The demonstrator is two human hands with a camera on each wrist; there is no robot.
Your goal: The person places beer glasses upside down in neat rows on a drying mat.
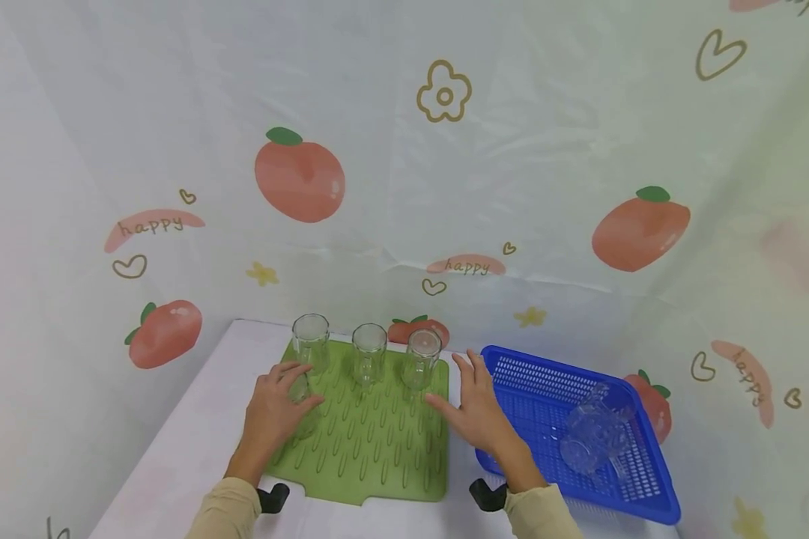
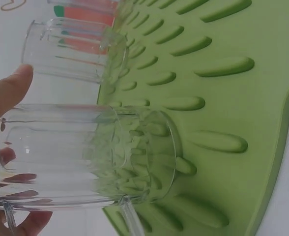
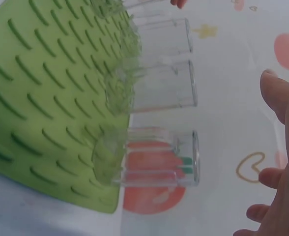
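Observation:
On a green ridged mat point(image 1: 364, 449), a clear glass mug point(image 2: 71, 152) stands near the left edge. My left hand point(image 1: 273, 408) is around its top. In the left wrist view the thumb point(image 2: 16, 86) is spread away from the glass, and the other fingers are partly seen behind it. Along the mat's far side stand a left glass mug point(image 1: 310, 348), a middle glass mug point(image 1: 368, 355) and a right glass mug point(image 1: 421, 363). My right hand point(image 1: 475, 408) hovers beside the right one, fingers spread and holding nothing.
To the right is a blue plastic basket point(image 1: 580, 367) with clear glass mugs point(image 1: 589, 438) lying in its right part. The mat and basket rest on a white table point(image 1: 195, 442). A printed curtain point(image 1: 391, 187) hangs behind them.

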